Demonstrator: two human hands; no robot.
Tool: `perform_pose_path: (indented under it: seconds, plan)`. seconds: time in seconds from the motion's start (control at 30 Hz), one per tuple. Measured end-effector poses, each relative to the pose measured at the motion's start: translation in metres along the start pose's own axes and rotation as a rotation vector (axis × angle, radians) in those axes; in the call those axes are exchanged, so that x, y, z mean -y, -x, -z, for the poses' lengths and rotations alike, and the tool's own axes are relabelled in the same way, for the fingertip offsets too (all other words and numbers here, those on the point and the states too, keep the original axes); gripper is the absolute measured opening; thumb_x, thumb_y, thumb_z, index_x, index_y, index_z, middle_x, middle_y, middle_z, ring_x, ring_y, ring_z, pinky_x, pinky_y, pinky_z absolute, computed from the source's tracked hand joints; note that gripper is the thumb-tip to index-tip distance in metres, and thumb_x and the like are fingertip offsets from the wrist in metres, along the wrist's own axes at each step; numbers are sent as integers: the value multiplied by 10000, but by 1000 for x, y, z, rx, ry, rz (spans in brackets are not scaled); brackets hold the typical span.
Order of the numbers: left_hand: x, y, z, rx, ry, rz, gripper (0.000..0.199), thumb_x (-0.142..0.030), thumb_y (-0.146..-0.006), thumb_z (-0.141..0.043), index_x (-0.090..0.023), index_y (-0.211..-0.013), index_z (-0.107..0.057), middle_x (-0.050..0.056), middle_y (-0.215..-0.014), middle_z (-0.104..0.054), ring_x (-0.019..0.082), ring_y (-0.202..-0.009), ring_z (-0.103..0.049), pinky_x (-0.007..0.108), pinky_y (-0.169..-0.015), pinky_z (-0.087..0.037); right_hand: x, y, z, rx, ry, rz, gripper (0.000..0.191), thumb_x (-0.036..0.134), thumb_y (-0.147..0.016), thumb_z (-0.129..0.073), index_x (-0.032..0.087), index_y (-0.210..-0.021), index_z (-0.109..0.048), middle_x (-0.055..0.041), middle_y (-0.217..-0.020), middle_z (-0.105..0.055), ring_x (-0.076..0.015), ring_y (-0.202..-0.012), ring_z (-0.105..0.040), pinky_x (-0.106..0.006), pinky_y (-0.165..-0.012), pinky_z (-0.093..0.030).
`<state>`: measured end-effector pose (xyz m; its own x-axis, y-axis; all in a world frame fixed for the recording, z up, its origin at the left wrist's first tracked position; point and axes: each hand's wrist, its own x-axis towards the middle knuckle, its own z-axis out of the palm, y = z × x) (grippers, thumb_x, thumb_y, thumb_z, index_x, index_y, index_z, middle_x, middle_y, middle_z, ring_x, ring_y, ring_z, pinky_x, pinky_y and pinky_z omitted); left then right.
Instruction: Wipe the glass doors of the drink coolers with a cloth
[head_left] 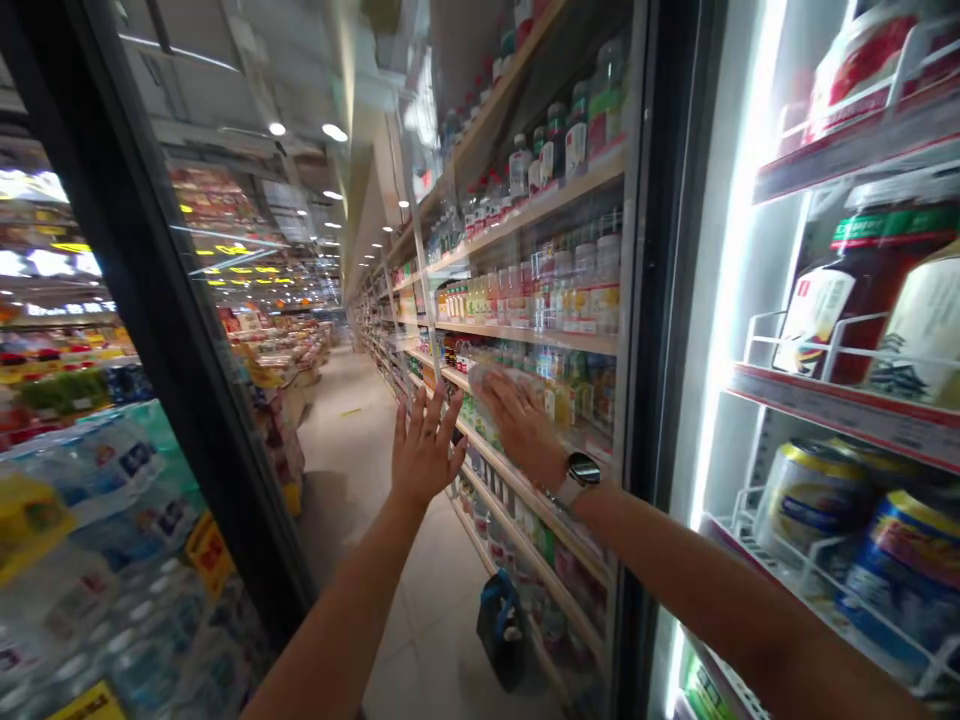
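The largest thing is a glass door (142, 255) with a black frame, standing before the fingers of both hands. In its glass, beyond the fingers and to the right, long shelves (525, 338) with pale edges carry many bottles; whether they are reflected or seen through, I cannot tell. Well to the right of the fingers is a lit cooler (847, 410), which holds dark red bottles (862, 300) and, lower, blue cans (900, 570). To the left of the fingers, and lower, are packs of bottled water (97, 470). Below the fingers, near the floor, a dark container (501, 630) has something blue at its top.

The left hand (427, 448) is raised with its palm toward the glass, and its fingers are spread apart. The right hand (519, 420) is just beside it; its fingers are straight and close together, laid flat over a whitish cloth (475, 376). The cloth is under these fingers, against the glass, and its edge shows around them. Behind the right fingers, on the wrist, is a watch (583, 468).
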<state>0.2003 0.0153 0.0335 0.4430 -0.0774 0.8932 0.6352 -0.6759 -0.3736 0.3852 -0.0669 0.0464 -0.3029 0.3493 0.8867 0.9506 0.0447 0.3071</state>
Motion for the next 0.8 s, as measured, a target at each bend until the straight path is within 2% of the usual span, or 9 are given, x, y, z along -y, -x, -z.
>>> perform_pose_path:
  seconds: [0.1,0.17,0.23,0.4,0.5,0.57,0.63,0.7,0.8]
  plan:
    - [2,0,-2,15,11,5,677,-356,-943,-488,-243,-1541,-193,84,-1587,-252,252,-1502,-120,460,-1234,-76,-1,-22,8,-68,11,-108,540,179,-969,-394,177,-1506,-341,-80,-1566,-370,-199,-1481,-248,-440,-1234,-177]
    - [3,0,-2,11,1,-8,664,-354,-950,-469,-224,-1541,-196,92,-1594,-230,254,-1505,-99,463,-1233,-71,8,-9,1,-65,12,-96,542,266,-978,-426,166,-1505,-347,-96,-1567,-365,-221,-1483,-244,-457,-1229,-176]
    - [4,1,-3,0,-11,-29,658,-368,-956,-449,-201,-1541,-198,102,-1600,-206,257,-1507,-75,469,-1231,-63,25,25,-14,-24,1,-38,538,269,-975,-430,169,-1500,-362,-99,-1542,-410,-219,-1466,-286,-448,-1222,-193]
    - [4,2,-3,13,-29,-22,679,-372,-951,-466,-213,-1544,-177,93,-1592,-232,255,-1506,-78,472,-1231,-71,69,146,-41,112,-63,129,546,81,-921,-354,213,-1439,-468,-31,-1410,-580,-141,-1312,-506,-337,-1140,-354]
    - [2,2,-3,21,-36,-5,687,-365,-945,-485,-235,-1544,-173,84,-1586,-252,260,-1501,-114,475,-1231,-85,62,177,-33,176,-100,225,594,20,-882,-328,305,-1342,-574,59,-1355,-622,-105,-1199,-595,-246,-1029,-455]
    - [2,1,-3,13,-34,-1,684,-364,-944,-485,-241,-1543,-178,82,-1587,-248,260,-1499,-127,474,-1231,-87,33,159,-18,180,-93,196,635,-6,-851,-336,364,-1287,-613,85,-1327,-638,-113,-1178,-612,-249,-1031,-459]
    - [2,0,-3,5,-19,2,682,-359,-943,-487,-247,-1542,-182,80,-1588,-245,256,-1498,-130,468,-1232,-84,-9,114,3,129,-57,43,643,-13,-825,-374,339,-1317,-594,45,-1347,-628,-170,-1235,-581,-373,-1123,-402]
    - [2,-1,-3,0,3,5,689,-354,-939,-495,-257,-1543,-178,78,-1587,-247,254,-1497,-133,463,-1234,-84,-55,58,26,58,-13,-98,636,29,-863,-374,195,-1476,-409,-79,-1506,-464,-280,-1410,-392,-607,-1180,-237]
    - [3,-1,-4,-2,33,12,697,-351,-934,-507,-273,-1542,-174,72,-1587,-249,253,-1496,-136,465,-1234,-89,-102,0,50,-119,25,-294,618,148,-942,-363,196,-1545,-240,-100,-1616,-241,-313,-1507,-140,-687,-1176,-100]
